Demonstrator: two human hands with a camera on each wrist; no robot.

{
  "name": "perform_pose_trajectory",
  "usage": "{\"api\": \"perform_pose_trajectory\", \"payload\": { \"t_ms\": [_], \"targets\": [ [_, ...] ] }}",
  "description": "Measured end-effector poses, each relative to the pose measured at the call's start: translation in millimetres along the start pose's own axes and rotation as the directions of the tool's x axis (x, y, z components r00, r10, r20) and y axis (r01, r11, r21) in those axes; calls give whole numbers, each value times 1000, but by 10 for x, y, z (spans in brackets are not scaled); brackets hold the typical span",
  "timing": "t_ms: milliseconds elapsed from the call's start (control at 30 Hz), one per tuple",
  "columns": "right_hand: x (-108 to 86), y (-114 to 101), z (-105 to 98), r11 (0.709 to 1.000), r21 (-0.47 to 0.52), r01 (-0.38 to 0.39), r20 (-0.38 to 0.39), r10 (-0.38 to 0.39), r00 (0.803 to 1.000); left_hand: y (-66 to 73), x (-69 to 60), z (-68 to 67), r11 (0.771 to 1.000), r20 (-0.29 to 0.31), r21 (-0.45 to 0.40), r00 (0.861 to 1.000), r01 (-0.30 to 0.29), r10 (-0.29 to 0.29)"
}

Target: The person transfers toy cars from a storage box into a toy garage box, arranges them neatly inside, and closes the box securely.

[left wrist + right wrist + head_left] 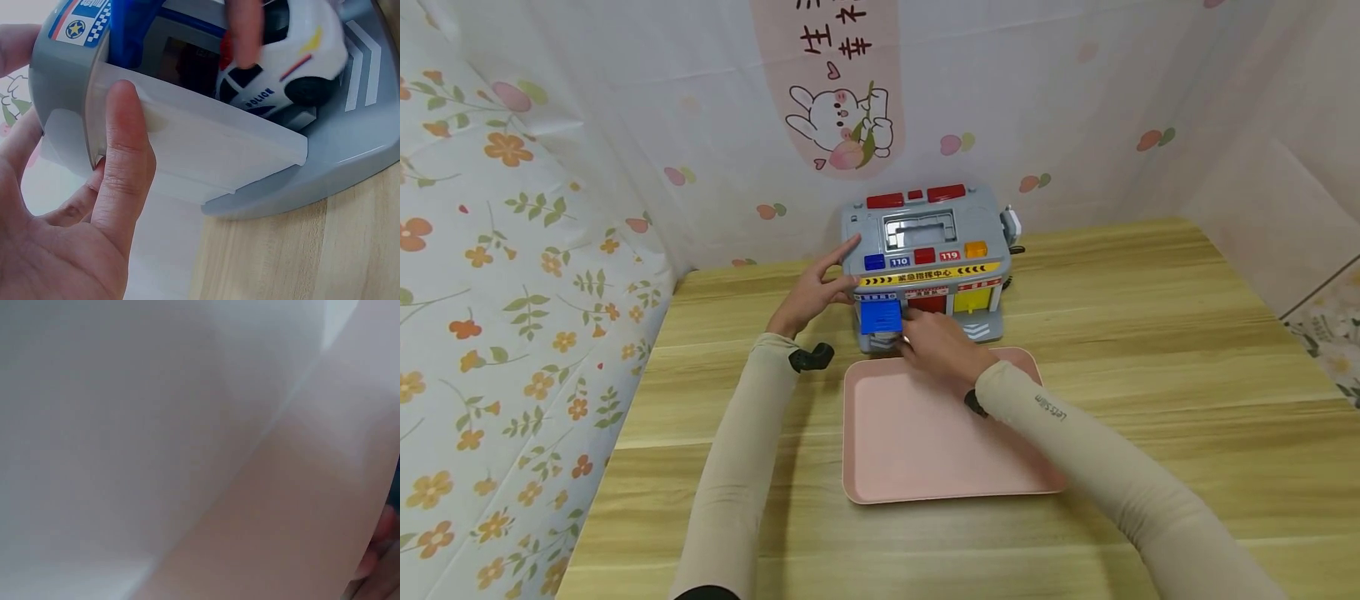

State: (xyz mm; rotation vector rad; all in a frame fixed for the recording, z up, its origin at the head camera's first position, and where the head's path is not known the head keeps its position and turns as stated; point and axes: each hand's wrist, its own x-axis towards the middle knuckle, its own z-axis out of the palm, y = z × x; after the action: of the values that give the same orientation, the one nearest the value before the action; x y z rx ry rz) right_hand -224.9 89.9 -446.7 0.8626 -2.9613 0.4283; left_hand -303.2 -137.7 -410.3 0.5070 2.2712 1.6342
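Observation:
A grey toy emergency station (925, 225) stands at the back of the table, its blue door (881, 317) raised. My left hand (811, 293) holds the station's left end; in the left wrist view, the left thumb (128, 137) presses its pale side wall, with other fingers round the corner. At the blue doorway, my right hand (942, 343) grips a white toy police car (319, 53), which sits partly out on the grey ramp. One blurred right finger shows against the car; the rest of that grip is hidden. The right wrist view is mostly blocked by a pale, blurred surface.
A pink tray (940, 450) lies in front of the station, under my right forearm. The station's red door (927, 303) and yellow door (972, 300) are down. A grey handset (1011, 225) hangs on its right side. A printed cloth (1037, 100) hangs behind the table.

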Motion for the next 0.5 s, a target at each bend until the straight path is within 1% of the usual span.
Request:
{"api": "perform_pose_trajectory", "payload": {
  "t_ms": [167,333,500],
  "targets": [
    [-27,21,-11,999,34,-18,21,17,1000,-16,9,3,1000,-2,8,1000,8,-8],
    [-26,26,-7,998,68,9,8,-10,1000,-17,7,-7,1000,5,1,1000,12,-12],
    [3,27,-8,993,116,10,33,-13,999,-3,-5,-7,1000,15,-7,1000,1,0]
  ]
}}
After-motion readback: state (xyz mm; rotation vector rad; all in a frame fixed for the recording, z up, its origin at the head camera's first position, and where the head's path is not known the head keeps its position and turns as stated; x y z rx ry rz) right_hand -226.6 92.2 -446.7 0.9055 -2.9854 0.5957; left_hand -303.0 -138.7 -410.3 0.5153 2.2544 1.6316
